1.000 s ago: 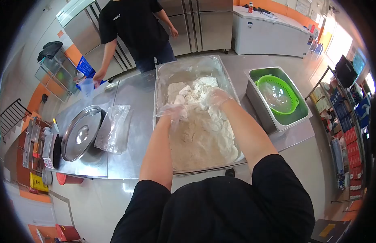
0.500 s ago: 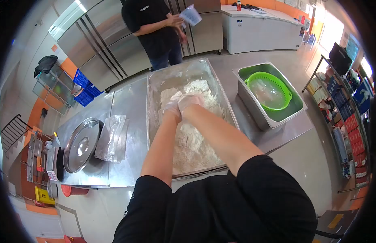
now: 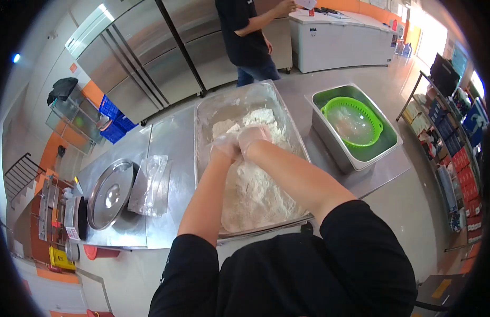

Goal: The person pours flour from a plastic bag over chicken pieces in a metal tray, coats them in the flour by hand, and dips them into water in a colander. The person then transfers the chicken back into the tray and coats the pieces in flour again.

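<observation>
My left hand point(image 3: 225, 146) and my right hand point(image 3: 254, 136), both in thin clear gloves, are side by side inside a deep metal tray point(image 3: 201, 113). Both look curled inward over the flour; what they hold, if anything, is hidden beneath them. White flour point(image 3: 258, 185) covers much of the tray floor. Just beyond my hands lie lumpy flour-coated pieces point(image 3: 259, 117), their kind hidden by the coating. Another coated lump point(image 3: 222, 128) sits by my left hand.
Right of the tray, a steel pan point(image 3: 337, 147) holds a green basket point(image 3: 380, 127) with pale contents in it. To the left are clear plastic bags point(image 3: 150, 185) and a round metal tray point(image 3: 112, 195). A person point(image 3: 237, 39) stands beyond the table, near steel refrigerators point(image 3: 142, 47).
My hands have parted slightly and shifted a little within the tray. Across the table, the person has moved right, carrying a pale container. My view has shifted slightly.
</observation>
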Action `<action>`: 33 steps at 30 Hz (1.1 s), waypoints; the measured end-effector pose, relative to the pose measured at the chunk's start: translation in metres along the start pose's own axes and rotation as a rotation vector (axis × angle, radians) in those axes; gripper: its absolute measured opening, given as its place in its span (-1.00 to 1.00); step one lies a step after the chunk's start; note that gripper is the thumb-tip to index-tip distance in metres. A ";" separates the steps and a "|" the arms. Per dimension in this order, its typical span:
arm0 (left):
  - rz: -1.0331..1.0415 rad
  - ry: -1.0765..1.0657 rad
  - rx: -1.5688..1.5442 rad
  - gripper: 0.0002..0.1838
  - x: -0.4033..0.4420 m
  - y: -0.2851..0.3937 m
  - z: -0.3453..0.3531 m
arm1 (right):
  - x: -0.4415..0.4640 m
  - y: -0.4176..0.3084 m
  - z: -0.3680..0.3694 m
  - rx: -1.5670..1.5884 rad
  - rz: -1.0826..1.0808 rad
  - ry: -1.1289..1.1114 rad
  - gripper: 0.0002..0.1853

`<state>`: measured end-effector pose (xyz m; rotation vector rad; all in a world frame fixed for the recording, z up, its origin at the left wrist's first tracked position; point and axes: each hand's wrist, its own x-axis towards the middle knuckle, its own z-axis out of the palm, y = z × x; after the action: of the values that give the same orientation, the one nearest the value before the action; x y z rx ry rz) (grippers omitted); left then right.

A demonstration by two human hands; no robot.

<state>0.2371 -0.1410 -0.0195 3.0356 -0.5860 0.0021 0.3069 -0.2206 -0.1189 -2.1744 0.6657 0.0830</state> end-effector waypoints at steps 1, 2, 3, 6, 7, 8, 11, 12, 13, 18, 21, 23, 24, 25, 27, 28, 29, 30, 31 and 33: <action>0.004 -0.026 0.072 -0.60 0.000 0.000 0.000 | -0.028 -0.009 -0.020 -0.057 -0.027 0.076 -0.75; 0.009 -0.055 0.143 -0.60 -0.002 0.000 0.001 | -0.054 -0.017 -0.043 -0.115 -0.049 0.150 -0.76; 0.026 -0.012 0.081 -0.65 -0.005 0.004 -0.009 | -0.067 -0.023 -0.063 -0.270 -0.242 0.094 -0.78; 0.180 0.177 -0.171 -0.76 0.004 -0.002 -0.016 | -0.100 -0.031 -0.133 -0.620 -0.698 -0.023 -0.80; 0.294 0.281 -0.296 -0.77 0.027 -0.020 -0.001 | -0.110 -0.038 -0.162 -0.656 -0.778 -0.020 -0.80; 0.462 0.294 -0.185 -0.72 0.036 -0.018 -0.020 | -0.116 -0.041 -0.185 -0.694 -0.859 -0.024 -0.80; 0.549 0.436 0.324 -0.73 0.052 0.030 -0.082 | -0.078 -0.036 -0.243 -0.615 -0.985 0.101 -0.84; 0.551 0.451 0.078 -0.76 0.064 0.048 -0.081 | -0.069 -0.028 -0.267 -0.683 -1.057 0.134 -0.85; 0.569 0.467 -0.187 -0.78 0.075 0.065 -0.080 | -0.060 -0.020 -0.290 -0.749 -1.129 0.173 -0.85; 0.774 0.512 -0.650 -0.72 0.082 0.194 -0.078 | -0.007 0.036 -0.374 -0.618 -0.363 -0.061 -0.78; 0.822 0.297 -0.607 -0.63 0.096 0.256 -0.053 | -0.045 0.089 -0.411 -0.643 -0.669 0.120 -0.77; 0.755 0.078 -0.609 -0.61 0.115 0.284 -0.021 | -0.031 0.117 -0.420 -0.657 -0.587 0.003 -0.77; 0.681 -0.085 -0.710 -0.61 0.131 0.293 0.007 | -0.011 0.141 -0.416 -0.691 -0.594 -0.027 -0.77; 0.599 -0.248 -0.805 -0.62 0.141 0.303 0.023 | 0.005 0.159 -0.416 -0.725 -0.604 -0.059 -0.77; 0.658 -0.160 -0.454 -0.66 0.133 0.314 0.014 | 0.020 0.177 -0.421 -0.803 -0.641 -0.074 -0.75; 0.676 -0.124 -0.278 -0.67 0.129 0.313 0.012 | 0.023 0.183 -0.422 -0.839 -0.662 -0.091 -0.73; 0.691 -0.070 -0.301 -0.69 0.140 0.306 0.025 | 0.026 0.188 -0.426 -0.755 -0.602 -0.095 -0.74; 0.615 -0.092 -0.257 -0.69 0.142 0.306 0.018 | 0.020 0.180 -0.437 -0.678 -0.546 -0.098 -0.75; 0.536 -0.110 -0.215 -0.68 0.141 0.307 0.004 | 0.019 0.175 -0.443 -0.605 -0.494 -0.099 -0.75; 0.435 -0.017 -0.211 -0.72 0.136 0.292 -0.012 | 0.032 0.175 -0.448 -0.588 -0.715 -0.019 -0.75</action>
<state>0.2548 -0.4613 0.0084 2.6500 -1.1527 -0.0643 0.1748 -0.6566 0.0370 -2.8444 -0.2160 -0.0913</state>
